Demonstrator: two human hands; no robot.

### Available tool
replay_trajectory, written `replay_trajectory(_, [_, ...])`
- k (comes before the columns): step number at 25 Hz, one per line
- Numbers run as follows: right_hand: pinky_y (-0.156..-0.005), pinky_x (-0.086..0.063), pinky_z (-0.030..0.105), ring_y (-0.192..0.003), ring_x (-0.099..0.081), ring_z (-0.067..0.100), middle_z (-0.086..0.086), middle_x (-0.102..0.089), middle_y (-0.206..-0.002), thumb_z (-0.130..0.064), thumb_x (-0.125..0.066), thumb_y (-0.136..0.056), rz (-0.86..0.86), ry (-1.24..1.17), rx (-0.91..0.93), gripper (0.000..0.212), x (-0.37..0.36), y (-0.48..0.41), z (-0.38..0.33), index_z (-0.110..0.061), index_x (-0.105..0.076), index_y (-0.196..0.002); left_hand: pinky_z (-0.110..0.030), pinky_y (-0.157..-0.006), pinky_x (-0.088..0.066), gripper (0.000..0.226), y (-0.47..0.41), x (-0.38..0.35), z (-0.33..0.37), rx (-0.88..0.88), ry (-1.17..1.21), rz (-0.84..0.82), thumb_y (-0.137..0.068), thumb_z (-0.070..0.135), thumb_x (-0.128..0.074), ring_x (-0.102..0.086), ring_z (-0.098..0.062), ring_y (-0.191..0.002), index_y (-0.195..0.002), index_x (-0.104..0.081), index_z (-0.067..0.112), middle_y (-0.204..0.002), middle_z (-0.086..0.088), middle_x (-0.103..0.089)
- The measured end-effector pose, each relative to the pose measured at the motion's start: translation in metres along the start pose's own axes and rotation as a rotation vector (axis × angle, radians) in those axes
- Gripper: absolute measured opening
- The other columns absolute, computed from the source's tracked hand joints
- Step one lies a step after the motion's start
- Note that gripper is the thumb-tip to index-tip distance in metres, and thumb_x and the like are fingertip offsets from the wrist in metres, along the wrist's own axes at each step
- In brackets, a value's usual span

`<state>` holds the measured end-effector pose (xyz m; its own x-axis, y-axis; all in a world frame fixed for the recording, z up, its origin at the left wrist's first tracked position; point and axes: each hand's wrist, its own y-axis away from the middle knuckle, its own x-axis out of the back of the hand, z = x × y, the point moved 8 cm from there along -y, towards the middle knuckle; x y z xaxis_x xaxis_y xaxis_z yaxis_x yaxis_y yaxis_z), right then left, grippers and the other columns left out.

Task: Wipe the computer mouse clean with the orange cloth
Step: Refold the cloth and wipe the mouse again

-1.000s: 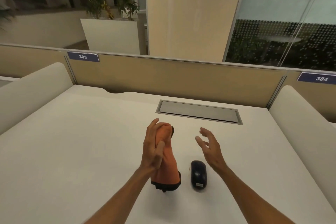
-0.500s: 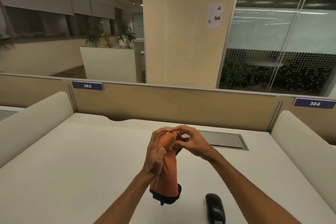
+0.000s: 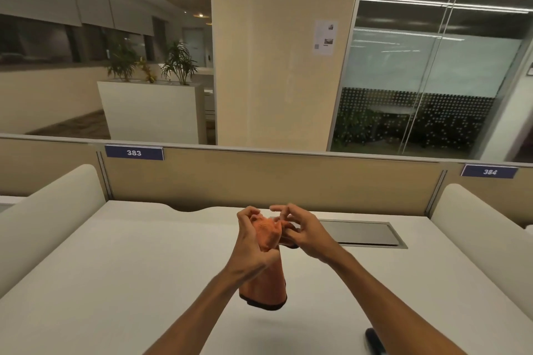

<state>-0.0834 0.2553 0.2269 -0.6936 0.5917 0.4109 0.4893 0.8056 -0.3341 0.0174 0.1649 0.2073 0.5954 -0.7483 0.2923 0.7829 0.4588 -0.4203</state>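
Above the white desk (image 3: 115,282), the left hand (image 3: 251,242) clenches the upper part of a folded orange cloth with dark edging (image 3: 266,277), which hangs free. Right hand (image 3: 300,229) pinches its top edge. Small dark computer mouse (image 3: 374,344) lies on the desk near the right forearm, untouched. Best practice: gather a firm pad of cloth before lowering it to the mouse.

Both bare forearms are reaching forward and converging above the desk. The left hand (image 3: 250,242) is curling its fingers and thumb closed around bunched fabric, held upright. The right hand (image 3: 302,230) is pinching at the top, remaining fingers spread loosely.
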Motion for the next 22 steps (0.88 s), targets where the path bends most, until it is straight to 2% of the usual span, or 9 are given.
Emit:
replay_trajectory(3, [-0.075,-0.061,0.034,-0.105,-0.065,0.014,-0.007,-0.067,-0.114,-0.007,-0.063,-0.093,-0.007,0.071,0.013,0.009,-0.013,-0.007,-0.003,-0.007,-0.054,-0.091,-0.013,-0.080,-0.047,0.072,-0.005,0.009,-0.005,-0.033,-0.030,-0.049,-0.058,0.013,-0.067,-0.052,-0.021,-0.102,-0.115,-0.022,0.017,-0.111,-0.006,-0.036])
replay_trajectory(5, [-0.075,-0.059,0.031,-0.094,-0.065,0.019,-0.005,-0.068,-0.097,-0.006,-0.064,-0.090,0.005,0.160,0.026,0.011,-0.018,-0.011,-0.007,-0.012,-0.055,-0.090,-0.019,-0.082,-0.049,0.070,-0.006,0.013,-0.008,-0.051,-0.022,-0.061,-0.058,0.014,-0.068,-0.051,-0.026,-0.103,-0.110,-0.022,0.016,-0.111,-0.008,-0.036])
replay_trajectory(8, [-0.078,-0.056,0.027,-0.091,-0.062,0.017,0.001,-0.066,-0.097,0.000,-0.061,-0.089,-0.010,0.266,0.009,0.020,-0.023,-0.019,-0.010,-0.015,-0.061,-0.101,-0.031,-0.085,-0.051,0.074,-0.011,0.023,-0.014,-0.024,-0.054,-0.070,-0.056,0.019,-0.071,-0.047,-0.029,-0.104,-0.110,-0.022,0.020,-0.112,-0.010,-0.034])
replay_trajectory(10, [-0.083,-0.048,0.023,-0.093,-0.058,0.018,0.006,-0.065,-0.099,0.000,-0.061,-0.089,-0.035,0.421,0.025,0.021,-0.019,-0.025,-0.007,-0.012,-0.067,-0.105,-0.028,-0.082,-0.048,0.077,-0.018,0.037,-0.019,-0.012,-0.055,-0.064,-0.054,0.022,-0.073,-0.045,-0.026,-0.103,-0.113,-0.024,0.024,-0.113,-0.007,-0.033])
replay_trajectory(13, [-0.078,-0.032,0.020,-0.093,-0.045,0.018,0.007,-0.058,-0.096,-0.012,-0.061,-0.093,-0.080,0.587,0.013,0.008,-0.009,-0.031,0.004,-0.010,-0.067,-0.098,-0.017,-0.088,-0.043,0.085,-0.030,0.058,-0.030,-0.005,-0.121,-0.127,-0.059,0.029,-0.088,-0.041,-0.010,-0.110,-0.123,-0.033,0.027,-0.115,0.001,-0.033])
replay_trajectory(15, [-0.076,-0.031,0.019,-0.094,-0.043,0.018,0.003,-0.053,-0.095,-0.019,-0.061,-0.094,-0.104,0.600,-0.029,0.009,-0.005,-0.034,0.012,-0.010,-0.062,-0.094,-0.018,-0.089,-0.047,0.073,-0.036,0.066,-0.040,0.034,-0.169,-0.191,-0.067,0.027,-0.090,-0.046,-0.007,-0.108,-0.123,-0.043,0.029,-0.113,0.003,-0.038])
replay_trajectory(18, [-0.062,-0.038,0.019,-0.081,-0.053,0.017,-0.004,-0.059,-0.084,-0.025,-0.059,-0.096,-0.171,0.567,-0.096,0.012,-0.004,-0.039,0.022,-0.016,-0.054,-0.090,-0.018,-0.078,-0.046,0.036,-0.049,0.080,-0.042,0.015,-0.228,-0.132,-0.078,0.006,-0.079,-0.055,-0.013,-0.092,-0.105,-0.061,0.021,-0.104,-0.005,-0.049])
replay_trajectory(20, [-0.058,-0.042,0.026,-0.071,-0.056,0.018,-0.002,-0.065,-0.079,-0.031,-0.061,-0.095,-0.212,0.596,-0.129,0.017,-0.003,-0.045,0.027,-0.021,-0.049,-0.090,-0.017,-0.068,-0.045,0.023,-0.057,0.090,-0.044,0.002,-0.274,-0.106,-0.078,-0.003,-0.075,-0.056,-0.015,-0.079,-0.091,-0.066,0.013,-0.096,-0.007,-0.056])
replay_trajectory(22, [-0.063,-0.048,0.035,-0.071,-0.060,0.019,0.001,-0.070,-0.081,-0.033,-0.069,-0.089,-0.226,0.618,-0.118,0.021,-0.002,-0.051,0.028,-0.022,-0.051,-0.091,-0.025,-0.064,-0.046,0.020,-0.064,0.096,-0.049,0.004,-0.312,-0.149,-0.078,-0.005,-0.075,-0.054,-0.015,-0.071,-0.083,-0.064,0.011,-0.085,-0.007,-0.063])
